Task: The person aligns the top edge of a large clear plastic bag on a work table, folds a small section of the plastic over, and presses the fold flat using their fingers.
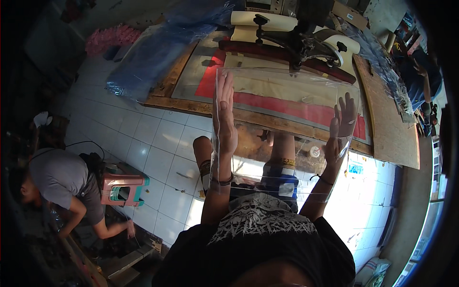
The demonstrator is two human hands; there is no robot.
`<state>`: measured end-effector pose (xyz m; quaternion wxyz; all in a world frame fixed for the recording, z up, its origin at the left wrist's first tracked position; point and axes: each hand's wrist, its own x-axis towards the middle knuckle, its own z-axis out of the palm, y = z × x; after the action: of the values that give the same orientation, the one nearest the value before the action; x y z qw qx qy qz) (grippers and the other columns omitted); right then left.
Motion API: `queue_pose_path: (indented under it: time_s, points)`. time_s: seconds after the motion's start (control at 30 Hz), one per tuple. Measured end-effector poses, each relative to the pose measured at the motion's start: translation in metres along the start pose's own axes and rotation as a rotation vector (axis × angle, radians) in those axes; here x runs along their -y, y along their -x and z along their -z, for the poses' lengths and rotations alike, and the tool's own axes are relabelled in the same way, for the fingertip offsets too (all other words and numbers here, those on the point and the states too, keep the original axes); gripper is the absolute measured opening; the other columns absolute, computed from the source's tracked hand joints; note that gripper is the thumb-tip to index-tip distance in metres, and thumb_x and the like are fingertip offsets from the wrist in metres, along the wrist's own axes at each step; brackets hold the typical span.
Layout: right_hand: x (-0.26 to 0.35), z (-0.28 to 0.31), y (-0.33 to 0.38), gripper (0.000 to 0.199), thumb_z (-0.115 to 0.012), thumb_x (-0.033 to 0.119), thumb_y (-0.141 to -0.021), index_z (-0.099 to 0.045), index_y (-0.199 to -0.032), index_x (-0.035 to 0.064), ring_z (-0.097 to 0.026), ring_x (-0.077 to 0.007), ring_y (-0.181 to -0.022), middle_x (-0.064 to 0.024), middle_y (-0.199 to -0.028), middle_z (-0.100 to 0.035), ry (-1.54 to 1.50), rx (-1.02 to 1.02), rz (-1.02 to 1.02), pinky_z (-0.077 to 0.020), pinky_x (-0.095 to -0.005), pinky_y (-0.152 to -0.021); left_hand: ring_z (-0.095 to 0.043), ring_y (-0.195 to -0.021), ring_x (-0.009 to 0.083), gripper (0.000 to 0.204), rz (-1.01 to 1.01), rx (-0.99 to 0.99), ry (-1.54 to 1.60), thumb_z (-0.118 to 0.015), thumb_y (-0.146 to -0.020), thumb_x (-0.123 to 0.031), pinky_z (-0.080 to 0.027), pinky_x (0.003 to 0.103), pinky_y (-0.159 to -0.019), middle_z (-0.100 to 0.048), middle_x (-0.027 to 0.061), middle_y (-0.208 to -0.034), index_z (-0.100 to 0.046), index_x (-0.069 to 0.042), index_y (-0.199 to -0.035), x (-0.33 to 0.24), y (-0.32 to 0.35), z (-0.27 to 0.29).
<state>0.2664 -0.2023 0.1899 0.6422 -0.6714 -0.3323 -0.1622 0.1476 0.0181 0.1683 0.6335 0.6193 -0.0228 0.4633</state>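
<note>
A clear, glossy plastic sheet is held up before my chest, spanning the gap between my two hands. I cannot tell whether it is one layer or several. My left hand presses along its left edge, fingers straight and close together, pointing away from me. Along the right edge lies my right hand, seen through the plastic, its fingers stretched and slightly apart. The sheet is held between the two hands rather than in a closed fist. Its near edge hangs over my lap.
Ahead stands a wood-framed printing table with red and cream material. A dark metal clamp arm with a bar sits above it. Blue plastic sheeting lies left. Another person bends beside a pink-green stool; a further person is far right.
</note>
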Motion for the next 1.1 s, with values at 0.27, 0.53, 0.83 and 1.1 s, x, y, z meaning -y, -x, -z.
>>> queue_pose_path:
  time_s: [0.27, 0.53, 0.83, 1.1]
  points:
    - [0.000, 0.003, -0.002, 0.065, -0.053, 0.034, -0.098, -0.027, -0.148, 0.0023, -0.034, -0.0344, -0.139, -0.0180, -0.152, -0.031, -0.027, 0.051, -0.046, -0.0281, -0.0509, -0.114, -0.030, -0.142, 0.0318, 0.055, 0.164, 0.261, -0.109, -0.038, -0.103, -0.035, -0.021, 0.044, -0.118, -0.036, 0.0203, -0.150, -0.030, -0.002, -0.146, -0.005, 0.024, -0.023]
    - [-0.002, 0.012, -0.002, 0.063, -0.049, 0.035, -0.099, -0.027, -0.149, 0.0022, -0.039, -0.0311, -0.136, -0.0183, -0.150, -0.035, 0.036, 0.014, -0.224, -0.0344, -0.0436, -0.111, -0.028, -0.142, 0.0380, 0.067, -0.161, 0.734, -0.767, -0.061, -0.091, -0.035, -0.017, 0.056, -0.116, -0.035, 0.0221, -0.149, -0.036, -0.006, -0.145, 0.011, 0.089, -0.046]
    - [-0.057, 0.024, 0.010, 0.052, -0.047, 0.026, -0.101, -0.034, -0.145, 0.0020, -0.046, -0.0280, -0.130, -0.0178, -0.144, -0.043, 0.095, -0.080, -0.333, -0.0384, -0.0417, -0.108, -0.014, -0.146, 0.0375, 0.106, -0.084, 0.680, -0.986, -0.069, -0.069, -0.068, 0.000, 0.065, -0.114, -0.017, 0.0166, -0.158, -0.029, -0.013, -0.150, 0.024, 0.073, -0.031]
    - [-0.008, 0.007, 0.108, 0.061, -0.060, 0.011, -0.089, -0.036, -0.144, 0.0008, -0.032, -0.0379, -0.139, -0.0198, -0.152, -0.031, 0.655, 0.453, -0.022, -0.0252, -0.0481, -0.116, -0.023, -0.144, 0.0344, 0.085, -0.085, 0.598, -1.095, -0.066, -0.079, -0.060, -0.007, 0.064, -0.114, -0.029, 0.0137, -0.154, -0.041, -0.011, -0.144, 0.029, 0.071, -0.038]
